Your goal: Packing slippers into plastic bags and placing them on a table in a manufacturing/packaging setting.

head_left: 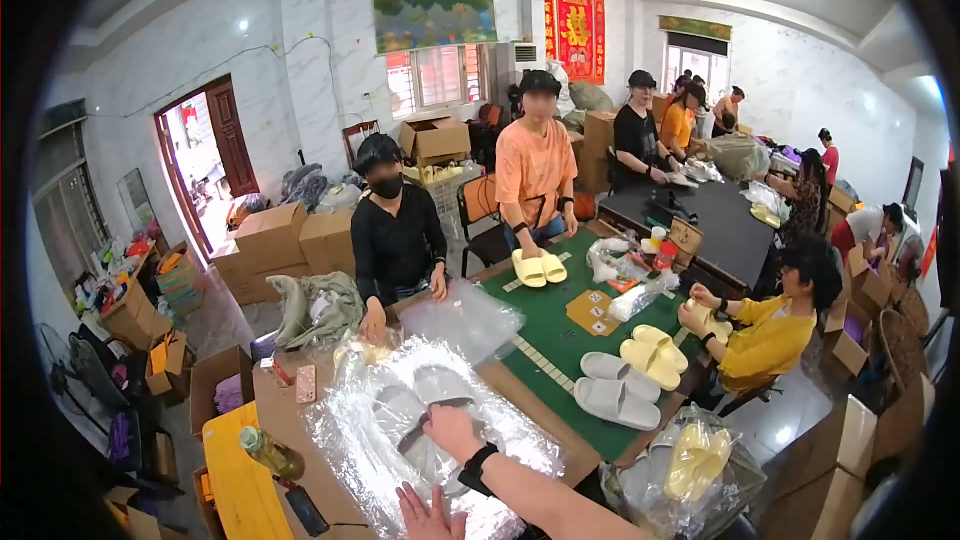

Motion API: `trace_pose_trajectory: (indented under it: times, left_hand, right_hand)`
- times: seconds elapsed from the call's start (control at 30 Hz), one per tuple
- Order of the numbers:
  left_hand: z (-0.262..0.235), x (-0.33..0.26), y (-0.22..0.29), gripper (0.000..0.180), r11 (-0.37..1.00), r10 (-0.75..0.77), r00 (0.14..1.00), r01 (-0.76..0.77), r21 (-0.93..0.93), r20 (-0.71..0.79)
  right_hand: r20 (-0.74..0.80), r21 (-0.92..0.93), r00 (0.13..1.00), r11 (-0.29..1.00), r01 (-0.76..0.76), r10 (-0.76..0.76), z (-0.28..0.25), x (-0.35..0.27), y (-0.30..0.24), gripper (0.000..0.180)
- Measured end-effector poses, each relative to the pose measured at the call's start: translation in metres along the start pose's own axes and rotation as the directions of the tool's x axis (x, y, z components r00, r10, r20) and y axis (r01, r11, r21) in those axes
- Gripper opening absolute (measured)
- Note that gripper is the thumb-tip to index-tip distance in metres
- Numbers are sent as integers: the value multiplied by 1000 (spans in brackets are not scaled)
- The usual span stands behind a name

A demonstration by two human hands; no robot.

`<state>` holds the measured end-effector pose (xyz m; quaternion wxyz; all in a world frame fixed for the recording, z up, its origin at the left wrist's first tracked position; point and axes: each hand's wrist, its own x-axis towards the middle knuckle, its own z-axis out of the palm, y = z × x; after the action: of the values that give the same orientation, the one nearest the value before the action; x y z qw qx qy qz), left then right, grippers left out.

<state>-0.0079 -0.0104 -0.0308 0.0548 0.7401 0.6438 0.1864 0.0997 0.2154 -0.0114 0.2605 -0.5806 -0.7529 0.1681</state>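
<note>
My right hand [455,432], a black band on its wrist, reaches in over the grey slippers [430,460]. Its fingers are curled and look closed on one slipper's edge, though the fingertips are partly hidden. My left hand [430,515] lies at the lower edge with fingers spread, on shiny clear plastic film [350,465] beside the slippers. More grey slippers [440,382] rest on the same film just beyond my right hand. Clear plastic bags [465,320] lie flat past the film, near a person in black whose hand touches the far side.
Yellow slippers [655,355] and grey slippers [618,390] stand on the green table [540,340]. A bottle [270,452] and a phone [306,384] sit at left. A bagged yellow pair [697,460] is at right. Co-workers handle slippers across the table; cardboard boxes [270,240] line the wall.
</note>
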Motion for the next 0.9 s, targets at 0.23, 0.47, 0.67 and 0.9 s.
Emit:
trace_pose_trajectory:
  times: [0.23,0.47,0.67,0.9]
  left_hand:
    - [3,-12,-5,90,994,-108,993,108,-12,53]
    - [0,12,2,98,992,-102,985,111,-58,141]
    - [2,11,-3,95,995,-88,993,85,47,74]
    - [-10,10,13,94,973,-110,971,62,222,211]
  right_hand:
    - [1,65,995,993,-98,98,-28,-5,26,28]
    - [-308,308,871,907,-288,382,-110,-74,163,29]
    - [-484,378,588,761,-528,648,-158,-220,290,28]
    - [-587,263,237,459,-848,774,-184,-399,378,26]
